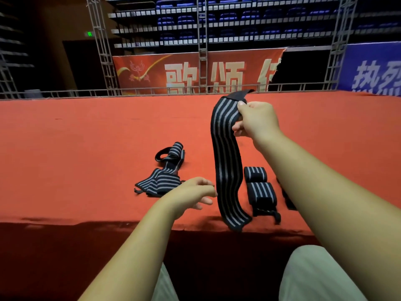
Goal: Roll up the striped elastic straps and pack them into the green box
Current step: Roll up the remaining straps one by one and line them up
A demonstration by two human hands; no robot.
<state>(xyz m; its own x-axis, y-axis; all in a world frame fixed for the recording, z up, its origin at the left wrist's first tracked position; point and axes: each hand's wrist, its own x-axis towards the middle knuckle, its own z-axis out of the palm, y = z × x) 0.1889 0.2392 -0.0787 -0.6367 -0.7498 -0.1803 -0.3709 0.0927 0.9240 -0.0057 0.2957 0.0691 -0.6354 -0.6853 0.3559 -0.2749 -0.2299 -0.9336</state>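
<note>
two rolled straps (261,192), one hanging strap (225,161)

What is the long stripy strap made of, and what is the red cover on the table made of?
The long strap, held up by the right hand, looks like woven stretchy cloth with a matte finish: it hangs limp and bends softly. The red cover looks like smooth cloth with a slight sheen. It drapes over the front edge with small wrinkles.

Red banner (191,61) "歌颂", blue banner (372,70) "热烈"
</note>
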